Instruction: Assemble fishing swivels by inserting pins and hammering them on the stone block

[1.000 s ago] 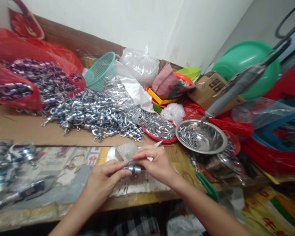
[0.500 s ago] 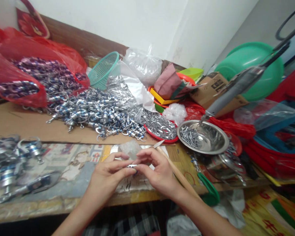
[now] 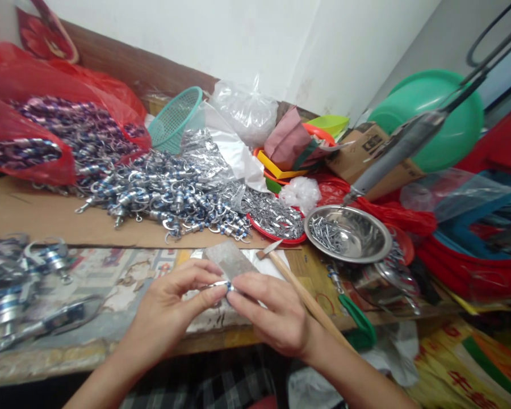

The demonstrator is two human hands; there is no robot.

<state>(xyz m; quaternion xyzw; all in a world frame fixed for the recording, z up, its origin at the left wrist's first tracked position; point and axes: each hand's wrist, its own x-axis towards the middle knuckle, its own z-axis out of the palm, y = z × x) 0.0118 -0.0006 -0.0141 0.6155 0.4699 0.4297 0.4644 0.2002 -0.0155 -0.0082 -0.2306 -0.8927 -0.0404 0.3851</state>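
Observation:
Between my fingertips is a small silver and blue metal fitting, mostly covered by the fingers. My left hand pinches its left end with thumb and forefinger. On its other side my right hand is closed around it. Just beyond the hands a grey metal block lies on the bench. A hammer with a wooden handle rests to the right, its handle passing behind my right forearm.
A heap of silver-blue metal fittings lies on cardboard, beside a red bag of purple ones. A red tray holds flat metal pieces. Pins lie in a steel bowl, under a grey-handled tool. Green-handled pliers-like tool overhangs the edge.
Both hands have come slightly apart and lower, and my right hand has turned so its back shows more. More of the metal block is visible. The view has shifted a little.

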